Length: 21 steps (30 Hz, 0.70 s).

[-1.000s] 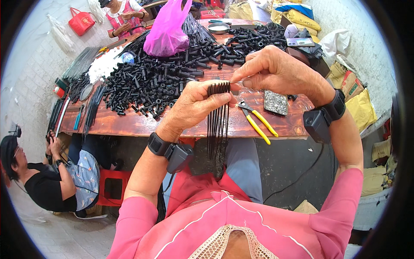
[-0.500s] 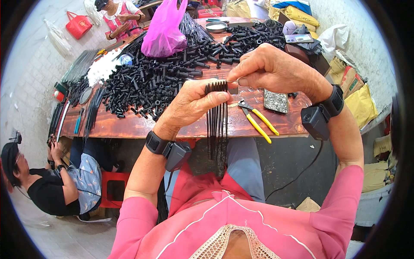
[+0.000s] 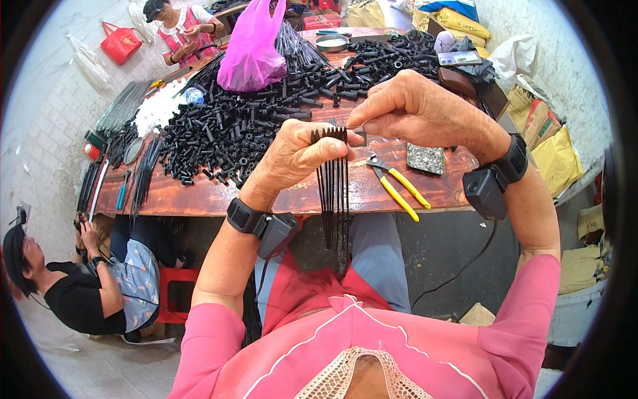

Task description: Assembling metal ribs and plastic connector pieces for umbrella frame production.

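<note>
My left hand (image 3: 303,154) is closed round a row of thin black rods (image 3: 331,174), side by side between thumb and fingers. Their upper ends stand just above the thumb, and the long ends hang down past the table's edge. At the right of these upper ends, my right hand (image 3: 405,110) pinches a thin metal wire (image 3: 354,126) between thumb and forefinger. The wire reaches to the rod ends; whether it passes through them is too small to tell. Below the right hand, yellow-handled cutting pliers (image 3: 399,186) lie on the table beside a tray of small metal parts (image 3: 425,157).
A heap of short black tubular parts (image 3: 219,126) covers much of the wooden table (image 3: 279,201). A purple plastic bag (image 3: 254,56) stands on it. One person (image 3: 73,279) sits at the left, another (image 3: 186,33) at the far left; both handle things. Sacks (image 3: 557,156) line the right wall.
The row of rods in my left hand has shifted slightly left and fanned a little. My right hand has stayed nearly in place, still pinching the wire.
</note>
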Each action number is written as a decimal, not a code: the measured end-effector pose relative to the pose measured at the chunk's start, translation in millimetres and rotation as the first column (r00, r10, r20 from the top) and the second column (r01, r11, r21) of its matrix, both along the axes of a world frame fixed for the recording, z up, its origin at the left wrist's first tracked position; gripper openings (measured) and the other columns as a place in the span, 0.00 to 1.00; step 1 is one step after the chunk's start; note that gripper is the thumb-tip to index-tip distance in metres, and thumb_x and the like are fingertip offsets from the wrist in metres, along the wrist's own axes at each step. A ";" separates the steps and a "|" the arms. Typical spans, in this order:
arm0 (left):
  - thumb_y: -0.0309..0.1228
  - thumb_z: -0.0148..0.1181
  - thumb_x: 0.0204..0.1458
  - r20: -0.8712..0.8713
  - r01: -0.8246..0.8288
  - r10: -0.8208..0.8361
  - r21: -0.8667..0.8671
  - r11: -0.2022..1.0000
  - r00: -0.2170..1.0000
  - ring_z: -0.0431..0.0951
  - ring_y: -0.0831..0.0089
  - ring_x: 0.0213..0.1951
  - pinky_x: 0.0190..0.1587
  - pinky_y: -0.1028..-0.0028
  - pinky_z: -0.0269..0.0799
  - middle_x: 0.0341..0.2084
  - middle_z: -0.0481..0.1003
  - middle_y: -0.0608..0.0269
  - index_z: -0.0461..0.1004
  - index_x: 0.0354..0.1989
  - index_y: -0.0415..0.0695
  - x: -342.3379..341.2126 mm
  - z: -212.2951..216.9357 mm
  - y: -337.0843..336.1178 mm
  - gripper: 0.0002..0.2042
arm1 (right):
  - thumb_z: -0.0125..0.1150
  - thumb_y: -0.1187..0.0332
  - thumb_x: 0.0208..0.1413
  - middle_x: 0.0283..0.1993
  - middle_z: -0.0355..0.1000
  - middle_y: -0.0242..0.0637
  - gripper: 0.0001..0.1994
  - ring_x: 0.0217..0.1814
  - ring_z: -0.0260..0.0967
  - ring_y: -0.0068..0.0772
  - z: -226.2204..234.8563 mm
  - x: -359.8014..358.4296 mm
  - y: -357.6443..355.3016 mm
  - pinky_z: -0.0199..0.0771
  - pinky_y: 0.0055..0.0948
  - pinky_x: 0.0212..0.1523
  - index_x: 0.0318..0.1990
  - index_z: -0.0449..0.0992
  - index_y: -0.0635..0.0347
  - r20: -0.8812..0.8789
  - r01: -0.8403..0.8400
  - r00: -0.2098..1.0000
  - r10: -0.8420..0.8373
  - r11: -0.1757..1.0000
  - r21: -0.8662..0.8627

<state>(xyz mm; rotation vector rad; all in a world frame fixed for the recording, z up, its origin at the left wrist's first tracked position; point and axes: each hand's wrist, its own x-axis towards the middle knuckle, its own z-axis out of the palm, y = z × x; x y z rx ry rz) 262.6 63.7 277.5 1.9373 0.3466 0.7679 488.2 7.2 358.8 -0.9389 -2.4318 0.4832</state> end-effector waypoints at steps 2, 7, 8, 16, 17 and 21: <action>0.40 0.59 0.57 -0.003 -0.005 0.006 0.016 1.000 1.000 0.74 0.85 0.30 0.34 0.81 0.72 0.25 0.79 0.69 0.81 0.42 0.39 0.4 0.1 0.0 0.16 | 0.61 0.76 0.51 0.37 0.79 0.47 0.10 0.36 0.77 0.32 -3.9 1.2 1.9 0.74 0.28 0.40 0.42 0.80 0.65 -0.056 -0.001 0.998 -0.003 0.998 -0.069; 0.37 0.59 0.57 0.016 -0.007 0.007 0.007 1.000 1.000 0.75 0.85 0.30 0.34 0.81 0.72 0.25 0.79 0.68 0.81 0.41 0.39 2.5 0.6 -0.3 0.14 | 0.64 0.77 0.46 0.32 0.77 0.42 0.11 0.32 0.72 0.35 -1.8 2.9 3.6 0.70 0.30 0.34 0.40 0.81 0.63 0.009 0.006 1.000 -0.006 0.998 0.059; 0.42 0.59 0.57 -0.017 -0.005 0.005 -0.004 1.000 1.000 0.78 0.79 0.33 0.38 0.77 0.74 0.28 0.80 0.63 0.80 0.43 0.37 1.6 2.0 -0.5 0.18 | 0.64 0.77 0.46 0.32 0.77 0.42 0.11 0.32 0.72 0.35 -2.2 3.1 3.8 0.70 0.30 0.34 0.40 0.81 0.63 0.006 0.010 1.000 -0.010 0.998 0.059; 0.31 0.61 0.57 -0.002 -0.086 0.086 -0.136 0.987 0.996 0.79 0.80 0.34 0.38 0.78 0.75 0.29 0.81 0.62 0.79 0.43 0.34 6.8 1.8 -15.9 0.12 | 0.63 0.72 0.47 0.23 0.73 0.45 0.13 0.24 0.71 0.29 -8.6 -10.7 -5.8 0.69 0.28 0.27 0.41 0.78 0.68 -0.097 0.164 0.983 -0.157 0.984 0.066; 0.29 0.60 0.56 0.038 -0.057 0.067 -0.225 0.973 0.997 0.80 0.78 0.35 0.40 0.77 0.76 0.30 0.81 0.61 0.78 0.43 0.34 7.6 0.7 -18.7 0.11 | 0.62 0.71 0.45 0.24 0.74 0.47 0.17 0.27 0.74 0.36 -7.6 -13.1 -8.1 0.72 0.32 0.30 0.44 0.76 0.68 -0.087 0.166 0.984 -0.158 0.983 0.084; 0.24 0.59 0.56 0.083 0.016 0.010 -0.312 0.950 0.997 0.81 0.72 0.37 0.43 0.73 0.78 0.33 0.81 0.58 0.78 0.43 0.35 10.4 -0.7 -19.6 0.09 | 0.53 0.78 0.42 0.23 0.70 0.43 0.25 0.21 0.68 0.34 -19.3 -27.5 -0.8 0.70 0.31 0.26 0.53 0.71 0.64 -0.121 0.139 0.987 -0.104 0.934 0.328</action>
